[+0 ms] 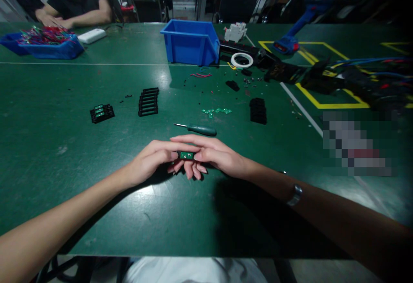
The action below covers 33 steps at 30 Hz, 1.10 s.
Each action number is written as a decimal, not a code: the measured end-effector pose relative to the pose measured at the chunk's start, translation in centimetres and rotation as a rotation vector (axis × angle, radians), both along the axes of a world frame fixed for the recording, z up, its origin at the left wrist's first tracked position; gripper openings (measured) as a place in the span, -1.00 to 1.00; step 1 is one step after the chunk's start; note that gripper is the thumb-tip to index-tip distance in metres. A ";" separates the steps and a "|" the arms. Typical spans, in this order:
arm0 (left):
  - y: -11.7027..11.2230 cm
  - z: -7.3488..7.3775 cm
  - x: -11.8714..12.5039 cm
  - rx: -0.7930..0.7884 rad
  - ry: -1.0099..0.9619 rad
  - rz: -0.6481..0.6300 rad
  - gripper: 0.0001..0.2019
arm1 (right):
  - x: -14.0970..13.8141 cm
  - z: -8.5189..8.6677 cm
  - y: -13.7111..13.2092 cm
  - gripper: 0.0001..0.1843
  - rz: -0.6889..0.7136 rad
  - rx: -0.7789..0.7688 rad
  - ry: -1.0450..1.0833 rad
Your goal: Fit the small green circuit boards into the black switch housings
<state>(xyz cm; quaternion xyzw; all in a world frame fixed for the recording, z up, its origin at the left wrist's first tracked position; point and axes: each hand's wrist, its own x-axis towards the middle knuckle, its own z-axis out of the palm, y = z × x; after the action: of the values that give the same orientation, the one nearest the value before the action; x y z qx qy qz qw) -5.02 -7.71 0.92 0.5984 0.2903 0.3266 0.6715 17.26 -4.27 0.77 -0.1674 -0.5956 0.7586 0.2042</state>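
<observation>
Both my hands meet just above the green table (pixel 97 167), pinching one small black part with a green circuit board (pixel 186 155) between them. My left hand (pixel 151 159) grips its left end, fingers curled. From the other side, my right hand (pixel 215 156) holds the right end, with its lower fingers pointing down to the table. A green-handled screwdriver (pixel 198 129) lies just beyond my hands.
Black parts lie in groups: a stack (pixel 149 101), a set with green boards (pixel 102 113), another stack (pixel 258 110). Loose green boards (pixel 217 111) sit mid-table. Farther back are a blue bin (pixel 190 41), a tape roll (pixel 241 60) and a blue tray of wires (pixel 43 42). Another person's arms (pixel 80 16) rest far left.
</observation>
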 end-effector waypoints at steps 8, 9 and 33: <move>-0.1 -0.2 -0.1 -0.009 0.041 0.005 -0.55 | 0.0 -0.1 -0.1 -0.32 0.003 -0.014 -0.007; -0.1 -0.2 -0.1 -0.008 0.044 0.005 -0.55 | 0.0 -0.1 -0.1 -0.33 0.000 -0.013 -0.008; -0.1 -0.2 0.0 0.017 0.044 0.004 -0.57 | -0.1 -0.2 -0.1 -0.37 -0.007 -0.023 0.001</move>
<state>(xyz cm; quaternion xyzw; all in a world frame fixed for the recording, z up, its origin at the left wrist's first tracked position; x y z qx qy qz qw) -5.02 -7.77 0.76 0.6106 0.3037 0.3171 0.6591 17.21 -4.34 0.56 -0.1715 -0.5863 0.7647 0.2052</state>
